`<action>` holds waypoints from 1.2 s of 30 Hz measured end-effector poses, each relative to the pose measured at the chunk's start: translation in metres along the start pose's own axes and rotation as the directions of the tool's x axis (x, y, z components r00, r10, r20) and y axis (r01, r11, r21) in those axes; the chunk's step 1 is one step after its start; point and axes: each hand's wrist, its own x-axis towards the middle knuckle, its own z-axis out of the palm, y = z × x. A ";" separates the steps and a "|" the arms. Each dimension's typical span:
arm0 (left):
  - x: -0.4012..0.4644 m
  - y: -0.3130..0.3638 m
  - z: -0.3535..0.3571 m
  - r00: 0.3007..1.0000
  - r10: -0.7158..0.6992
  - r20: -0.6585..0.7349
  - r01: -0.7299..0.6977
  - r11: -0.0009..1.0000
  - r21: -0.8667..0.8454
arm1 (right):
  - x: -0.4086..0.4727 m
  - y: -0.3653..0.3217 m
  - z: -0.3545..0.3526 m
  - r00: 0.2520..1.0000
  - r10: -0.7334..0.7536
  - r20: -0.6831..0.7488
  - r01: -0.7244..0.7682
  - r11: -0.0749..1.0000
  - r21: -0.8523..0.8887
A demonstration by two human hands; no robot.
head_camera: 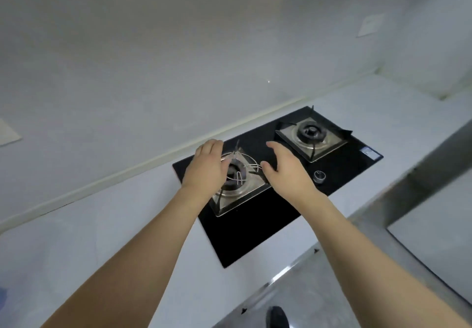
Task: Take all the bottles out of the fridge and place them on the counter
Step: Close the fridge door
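No bottle and no fridge interior show in the head view. Both arms reach forward over a white counter point(107, 225). My left hand point(208, 166) hovers over the near burner point(237, 187) of a black glass hob point(255, 228), fingers relaxed and pointing away, holding nothing. My right hand point(286, 168) floats just right of that burner, fingers straight, thumb spread, also empty. A thin wire ring stand point(251, 166) sits on the burner between the two hands.
A second burner point(311, 136) lies at the hob's far right, with a round knob point(319, 176) in front of it. A white wall rises behind the counter. A steel-edged surface point(421, 174) stands at the right. Grey floor and a dark shoe point(277, 316) show below.
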 end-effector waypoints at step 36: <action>-0.035 0.518 0.151 0.794 0.600 0.096 -0.584 0.797 -0.156 | -0.245 0.298 -0.360 0.838 0.346 -0.422 -0.398 0.917 -0.037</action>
